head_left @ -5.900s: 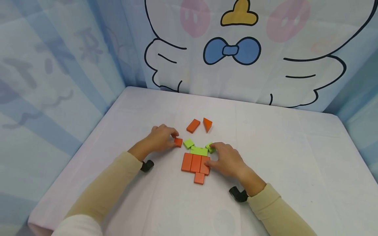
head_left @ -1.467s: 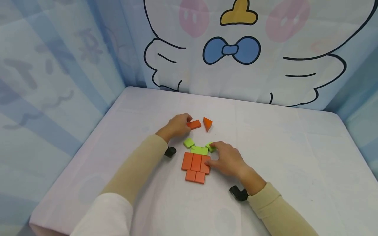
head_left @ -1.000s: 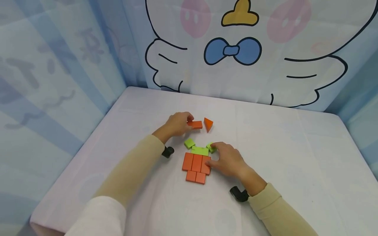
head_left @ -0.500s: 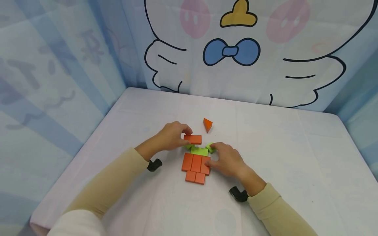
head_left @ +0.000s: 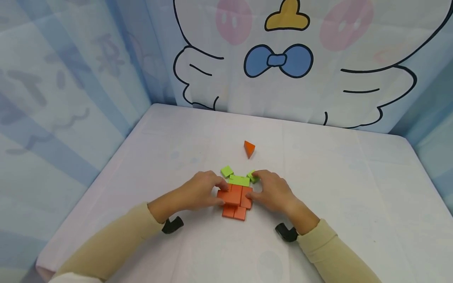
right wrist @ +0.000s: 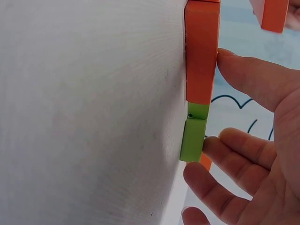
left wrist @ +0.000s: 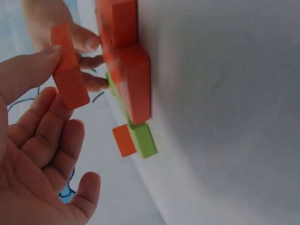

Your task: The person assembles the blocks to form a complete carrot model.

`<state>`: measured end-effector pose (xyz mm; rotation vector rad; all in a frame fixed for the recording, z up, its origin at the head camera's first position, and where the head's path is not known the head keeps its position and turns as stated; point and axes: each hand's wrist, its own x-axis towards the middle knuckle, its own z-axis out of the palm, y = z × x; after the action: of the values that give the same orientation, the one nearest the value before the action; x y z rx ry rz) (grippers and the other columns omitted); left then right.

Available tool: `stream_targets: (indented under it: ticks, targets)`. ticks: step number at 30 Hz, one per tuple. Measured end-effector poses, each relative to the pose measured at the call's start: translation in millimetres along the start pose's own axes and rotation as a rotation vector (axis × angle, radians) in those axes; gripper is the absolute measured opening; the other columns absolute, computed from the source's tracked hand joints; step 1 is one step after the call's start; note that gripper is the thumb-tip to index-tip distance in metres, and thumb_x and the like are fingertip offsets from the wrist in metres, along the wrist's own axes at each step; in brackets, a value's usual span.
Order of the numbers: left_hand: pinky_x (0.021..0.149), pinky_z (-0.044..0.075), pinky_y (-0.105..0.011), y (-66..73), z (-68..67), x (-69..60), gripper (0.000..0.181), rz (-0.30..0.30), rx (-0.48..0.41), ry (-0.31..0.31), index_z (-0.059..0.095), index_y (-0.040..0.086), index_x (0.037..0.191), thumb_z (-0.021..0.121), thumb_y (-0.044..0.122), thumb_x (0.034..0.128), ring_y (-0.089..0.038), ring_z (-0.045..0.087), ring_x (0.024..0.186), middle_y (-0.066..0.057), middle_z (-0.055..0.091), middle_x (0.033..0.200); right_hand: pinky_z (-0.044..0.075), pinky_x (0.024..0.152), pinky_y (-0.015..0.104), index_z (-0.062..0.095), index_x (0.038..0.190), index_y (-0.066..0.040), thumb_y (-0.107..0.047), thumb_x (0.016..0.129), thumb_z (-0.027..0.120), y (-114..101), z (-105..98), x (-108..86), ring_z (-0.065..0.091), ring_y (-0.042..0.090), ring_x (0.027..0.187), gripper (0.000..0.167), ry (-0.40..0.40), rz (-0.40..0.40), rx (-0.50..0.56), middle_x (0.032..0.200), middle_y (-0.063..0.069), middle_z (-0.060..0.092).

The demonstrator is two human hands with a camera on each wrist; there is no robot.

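Observation:
My left hand (head_left: 199, 190) pinches an orange rectangular block (left wrist: 74, 86) between thumb and fingers. In the left wrist view, that block hangs clear of the table, over a row of flat orange blocks (head_left: 246, 200). Two small orange blocks (head_left: 240, 213) lie against the row's near side. A notched green block (head_left: 239, 181) touches its far side, with a small green block (head_left: 227, 171) to the left. My right hand (head_left: 274, 191) rests at the right, its thumb on the end orange block (right wrist: 201, 56) and a fingertip at the other small green block (right wrist: 193, 140).
An orange triangular block (head_left: 249, 149) lies alone beyond the green blocks. The white-covered table (head_left: 336, 177) has a printed curtain (head_left: 283, 90) behind it and another curtain (head_left: 63, 118) along the left.
My left hand set a small orange block at the near side, then picked the rectangular block from the back, turned it and carried it nearer over the row. My right hand stayed in place.

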<state>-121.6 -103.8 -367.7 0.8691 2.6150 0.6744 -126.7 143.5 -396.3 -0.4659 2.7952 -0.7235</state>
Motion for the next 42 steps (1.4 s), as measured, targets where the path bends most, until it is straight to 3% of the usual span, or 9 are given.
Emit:
stream_targets:
  ticks: [6, 9, 17, 26, 42]
  targets:
    - [0.091, 0.045, -0.037, 6.3, 14.7, -12.3, 0.025, 0.116, 0.011, -0.021, 0.072, 0.015, 0.106, 0.083, 0.022, 0.0843, -0.012, 0.057, 0.095, 0.012, 0.066, 0.097, 0.043, 0.100, 0.054, 0.055, 0.136, 0.000, -0.034, 0.087, 0.078, 1, 1, 1.0, 0.054, 0.035, 0.120, 0.064, 0.009, -0.016, -0.031, 0.133, 0.015, 0.058]
    - [0.091, 0.043, -0.038, 9.2, 20.5, -15.6, 0.025, 0.145, 0.027, -0.038, 0.072, 0.017, 0.105, 0.083, 0.025, 0.0839, -0.009, 0.057, 0.092, 0.015, 0.064, 0.095, 0.043, 0.100, 0.054, 0.055, 0.136, 0.000, -0.035, 0.087, 0.078, 1, 2, 1.8, 0.054, 0.035, 0.120, 0.064, 0.013, -0.020, -0.039, 0.132, 0.015, 0.059]
    - [0.094, 0.041, -0.038, 13.3, 28.8, -18.0, 0.024, 0.141, 0.045, -0.084, 0.070, 0.020, 0.103, 0.083, 0.029, 0.0840, -0.005, 0.055, 0.096, 0.018, 0.061, 0.095, 0.043, 0.099, 0.054, 0.056, 0.136, 0.000, -0.036, 0.089, 0.077, 2, 1, 2.5, 0.054, 0.036, 0.120, 0.063, 0.017, -0.023, -0.044, 0.133, 0.015, 0.058]
    - [0.090, 0.040, -0.035, 15.9, 34.1, -16.8, 0.026, 0.143, 0.131, -0.105, 0.070, 0.019, 0.105, 0.082, 0.029, 0.0840, -0.008, 0.051, 0.098, 0.017, 0.061, 0.096, 0.043, 0.100, 0.054, 0.056, 0.136, 0.000, -0.036, 0.088, 0.077, 2, 2, 2.0, 0.054, 0.036, 0.121, 0.064, 0.016, -0.017, -0.033, 0.134, 0.016, 0.058]
    - [0.091, 0.042, -0.036, 12.9, 39.1, -14.6, 0.044, 0.135, 0.169, -0.059, 0.064, 0.017, 0.122, 0.079, 0.037, 0.0856, -0.012, 0.051, 0.108, 0.010, 0.061, 0.113, 0.042, 0.101, 0.055, 0.055, 0.136, 0.000, -0.035, 0.089, 0.077, 3, 1, 1.6, 0.053, 0.036, 0.122, 0.063, 0.015, -0.020, -0.027, 0.135, 0.016, 0.058]
